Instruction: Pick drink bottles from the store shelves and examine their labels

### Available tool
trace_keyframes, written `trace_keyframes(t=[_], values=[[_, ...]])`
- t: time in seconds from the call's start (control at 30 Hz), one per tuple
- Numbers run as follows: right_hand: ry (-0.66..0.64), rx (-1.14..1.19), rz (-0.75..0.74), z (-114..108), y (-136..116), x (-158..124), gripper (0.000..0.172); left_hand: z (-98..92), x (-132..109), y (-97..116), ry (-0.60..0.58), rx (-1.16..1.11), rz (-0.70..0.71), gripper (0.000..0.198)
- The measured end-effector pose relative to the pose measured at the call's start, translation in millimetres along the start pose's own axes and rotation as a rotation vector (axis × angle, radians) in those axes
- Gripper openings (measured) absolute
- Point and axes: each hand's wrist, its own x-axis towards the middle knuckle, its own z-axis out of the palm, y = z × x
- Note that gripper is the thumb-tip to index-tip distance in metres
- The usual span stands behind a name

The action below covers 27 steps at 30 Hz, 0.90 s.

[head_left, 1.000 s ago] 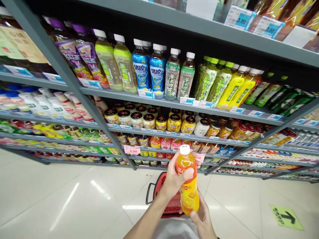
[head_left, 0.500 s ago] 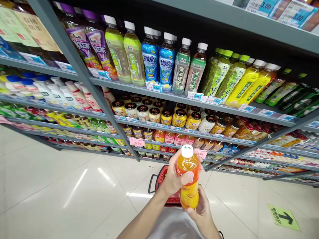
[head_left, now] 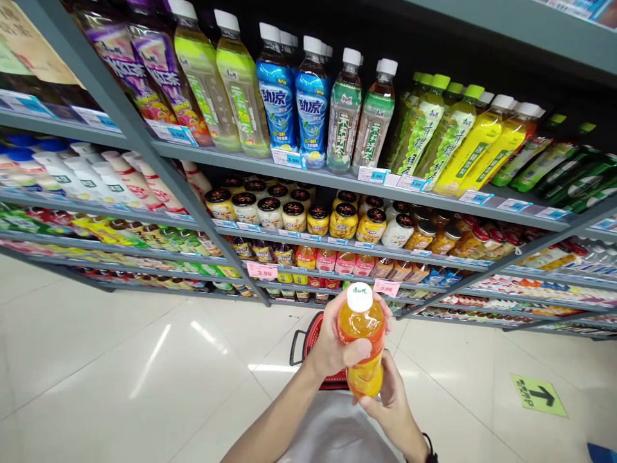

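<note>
A plastic bottle of orange-yellow drink [head_left: 362,325], with a white cap and an orange-and-yellow label, is held upright but tilted in front of my body. My left hand [head_left: 331,347] is wrapped round its upper half, thumb across the label. Lower down, my right hand [head_left: 391,399] grips the bottle near its base, with a black band on that wrist. Behind the bottle a red shopping basket [head_left: 314,334] with a black handle shows on the floor, partly hidden by my hands and arm.
A grey shelf rack [head_left: 308,168] spans the aisle ahead. Blue-labelled bottles [head_left: 311,112] and others line its upper shelf, with jars [head_left: 344,220] below. Pink price tags [head_left: 263,270] hang lower. A green arrow sign [head_left: 538,395] lies on the tiled floor.
The view has shifted slightly, so the upper-shelf bottles look larger. The bottle's top leans more toward me and less of its label text shows. Both hands keep their hold.
</note>
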Motion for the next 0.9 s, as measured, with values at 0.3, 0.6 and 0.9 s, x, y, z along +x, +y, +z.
trace_keyframes(t=[0.3,0.6,0.9], values=[[-0.028,-0.009,0.003,1.0,-2.5,1.6,0.072,-3.0,-0.6,1.9,0.04,0.027,-0.02,0.067],[-0.131,-0.034,0.001,-7.7,10.4,1.8,0.076,-5.2,0.0,3.4,0.008,-0.019,-0.015,0.062],[-0.067,-0.038,0.002,3.1,6.6,-0.9,0.076,-11.4,-4.9,4.1,0.002,-0.005,-0.03,0.063]])
